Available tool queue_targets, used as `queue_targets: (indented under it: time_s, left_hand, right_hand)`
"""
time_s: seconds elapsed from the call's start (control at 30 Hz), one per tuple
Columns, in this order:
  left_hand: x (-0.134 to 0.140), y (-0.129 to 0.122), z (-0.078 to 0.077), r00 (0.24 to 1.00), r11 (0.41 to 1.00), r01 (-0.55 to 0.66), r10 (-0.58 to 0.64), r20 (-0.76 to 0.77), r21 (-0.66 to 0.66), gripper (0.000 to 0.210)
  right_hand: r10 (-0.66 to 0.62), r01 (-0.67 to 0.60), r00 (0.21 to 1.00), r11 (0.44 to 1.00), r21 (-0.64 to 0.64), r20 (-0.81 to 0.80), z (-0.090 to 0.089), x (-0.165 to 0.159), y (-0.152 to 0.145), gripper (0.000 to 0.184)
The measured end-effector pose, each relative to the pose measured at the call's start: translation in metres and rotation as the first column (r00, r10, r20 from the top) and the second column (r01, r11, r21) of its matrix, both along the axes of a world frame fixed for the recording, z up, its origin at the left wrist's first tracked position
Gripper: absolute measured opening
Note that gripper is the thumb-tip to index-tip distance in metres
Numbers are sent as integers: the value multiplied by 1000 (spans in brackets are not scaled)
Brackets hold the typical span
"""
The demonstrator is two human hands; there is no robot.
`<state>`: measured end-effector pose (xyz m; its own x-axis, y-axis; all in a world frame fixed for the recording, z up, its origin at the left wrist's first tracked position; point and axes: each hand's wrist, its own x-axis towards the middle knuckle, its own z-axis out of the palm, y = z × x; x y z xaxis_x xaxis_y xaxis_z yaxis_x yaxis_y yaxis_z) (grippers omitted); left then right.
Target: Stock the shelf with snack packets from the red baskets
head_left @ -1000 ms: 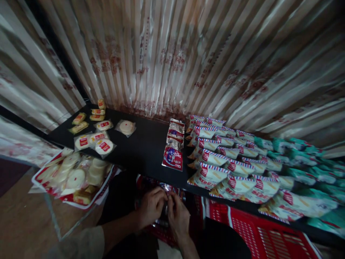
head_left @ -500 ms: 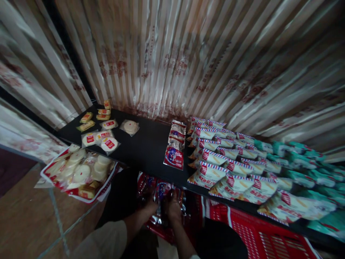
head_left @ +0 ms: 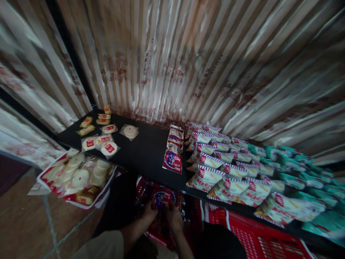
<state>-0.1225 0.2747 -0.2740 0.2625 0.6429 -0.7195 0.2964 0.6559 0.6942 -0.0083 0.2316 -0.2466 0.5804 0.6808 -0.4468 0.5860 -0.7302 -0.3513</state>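
Low in front of me, below the shelf edge, a shiny red snack packet (head_left: 162, 196) with a blue print lies between my two hands. My left hand (head_left: 148, 213) is closed at the packet's left lower corner, and my right hand (head_left: 174, 218) grips its right lower side. Dim light hides part of the fingers. More red packets (head_left: 142, 187) lie around and beneath the hands. On the black shelf above, an overlapping row of matching red packets (head_left: 173, 160) runs from the back to the front.
Right of that row stand several lines of white snack bags (head_left: 206, 177), then green bags (head_left: 323, 226). Wrapped round cakes (head_left: 109, 148) lie on the black shelf (head_left: 140, 154) at left. A basket (head_left: 40, 178) of wrapped cakes is at lower left, a red crate (head_left: 242, 233) at lower right.
The packet between my hands has come up and now shows its printed face more fully. My view has shifted slightly, so the shelf goods sit a little lower in the picture.
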Motion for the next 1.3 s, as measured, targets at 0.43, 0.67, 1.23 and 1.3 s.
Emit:
queue_targets:
  time_s: [0.43,0.67,1.23,1.3]
  left_hand:
    - [-41,-1,79,947,967,27,-106,302,254,34]
    - [-60,-7,132,817,993,-28,-44,575,115,46]
    - [-47,38,143,867,950,-232,105,487,209,41]
    - [-41,46,142,874,949,-237,115,472,209,44]
  right_hand:
    - [47,153,946,809,568,-321,90,-4,-27,37]
    - [39,395,798,718,572,-601,121,-18,-15,39]
    - [58,397,790,710,581,-611,117,-30,28,61]
    - [61,359,824,714,601,-564,113,-27,32,60]
